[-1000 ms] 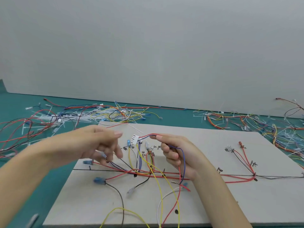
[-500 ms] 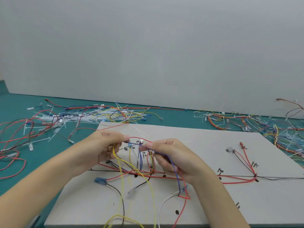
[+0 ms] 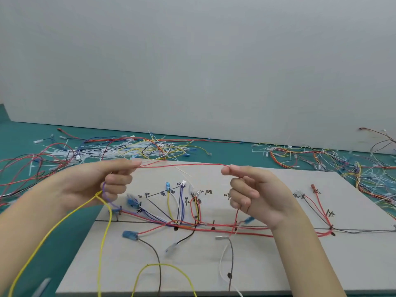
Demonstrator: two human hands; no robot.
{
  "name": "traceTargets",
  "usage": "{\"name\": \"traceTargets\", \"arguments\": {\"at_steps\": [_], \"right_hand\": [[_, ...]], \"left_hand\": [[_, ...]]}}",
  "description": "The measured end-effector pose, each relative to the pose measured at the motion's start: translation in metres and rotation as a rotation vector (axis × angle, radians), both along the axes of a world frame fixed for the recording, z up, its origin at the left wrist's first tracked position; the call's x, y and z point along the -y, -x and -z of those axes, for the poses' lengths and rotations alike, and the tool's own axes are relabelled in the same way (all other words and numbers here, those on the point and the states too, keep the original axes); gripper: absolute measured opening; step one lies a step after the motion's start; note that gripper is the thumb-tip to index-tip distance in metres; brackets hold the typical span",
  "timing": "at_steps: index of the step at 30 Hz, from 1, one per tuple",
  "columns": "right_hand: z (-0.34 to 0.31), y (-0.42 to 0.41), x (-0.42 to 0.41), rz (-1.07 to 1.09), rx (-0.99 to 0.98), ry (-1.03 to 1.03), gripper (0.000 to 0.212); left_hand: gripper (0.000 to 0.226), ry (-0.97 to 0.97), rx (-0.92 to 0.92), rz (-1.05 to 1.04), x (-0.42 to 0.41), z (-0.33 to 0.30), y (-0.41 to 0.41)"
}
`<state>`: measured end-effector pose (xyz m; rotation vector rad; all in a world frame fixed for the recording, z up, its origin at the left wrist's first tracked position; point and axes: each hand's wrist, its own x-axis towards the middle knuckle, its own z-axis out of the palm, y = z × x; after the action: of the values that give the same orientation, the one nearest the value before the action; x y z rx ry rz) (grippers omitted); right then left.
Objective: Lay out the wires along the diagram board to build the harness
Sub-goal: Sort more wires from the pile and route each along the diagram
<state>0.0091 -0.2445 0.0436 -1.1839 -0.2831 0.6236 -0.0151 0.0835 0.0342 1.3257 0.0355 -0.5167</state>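
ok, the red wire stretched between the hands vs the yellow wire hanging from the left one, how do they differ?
The red wire runs nearly straight and level above the board, pinched by both the left hand and the right hand. The yellow wire is held only by the left hand and hangs slack toward the bottom edge. Both are thin insulated wires.

Thin red wire (image 3: 182, 166) w/ plain red insulation. Two thin yellow wires (image 3: 64, 219), bright yellow; thin purple wire (image 3: 105, 192), violet. Flat pale grey-beige diagram board (image 3: 300, 264) w/ black hand-drawn lines & black characters. Small plastic terminal sleeve (image 3: 129, 235), translucent blue. Teal green tabletop (image 3: 21, 133); plain light grey wall (image 3: 192, 61).
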Motion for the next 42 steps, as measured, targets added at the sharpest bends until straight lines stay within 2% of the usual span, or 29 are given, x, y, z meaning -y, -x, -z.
{"name": "traceTargets", "arguments": {"at_steps": [3,6,10,14,22,27,33,37,42], "right_hand": [[0.003,-0.001,0.002,-0.007,0.15,0.272,0.021],[0.008,-0.001,-0.002,-0.044,0.225,0.505,0.023],[0.012,0.001,-0.007,-0.108,0.241,0.64,0.022],[0.014,0.002,-0.007,-0.14,0.249,0.718,0.019],[0.014,0.0,-0.004,-0.119,0.241,0.781,0.018],[0.014,-0.002,0.001,-0.041,0.196,0.813,0.016],[0.015,-0.004,0.002,-0.01,0.187,0.828,0.017],[0.015,-0.004,0.004,-0.001,0.187,0.841,0.017],[0.015,-0.005,0.008,0.012,0.189,0.832,0.014]], "left_hand": [[0.046,-0.337,0.128,0.181,-0.022,0.009,-0.006],[0.044,-0.558,0.08,0.275,-0.042,0.018,-0.01],[0.047,-0.779,0.025,0.409,-0.054,0.024,-0.009],[0.054,-1.024,0.027,0.435,-0.047,0.021,-0.004],[0.059,-1.063,0.122,0.341,-0.037,0.022,-0.003],[0.06,-1.084,0.069,0.231,-0.023,0.017,0.0],[0.065,-1.244,0.027,0.046,-0.002,0.014,0.009],[0.053,-1.343,0.06,0.071,0.001,0.01,0.011],[0.045,-1.508,0.191,0.066,0.004,0.014,0.012]]}}
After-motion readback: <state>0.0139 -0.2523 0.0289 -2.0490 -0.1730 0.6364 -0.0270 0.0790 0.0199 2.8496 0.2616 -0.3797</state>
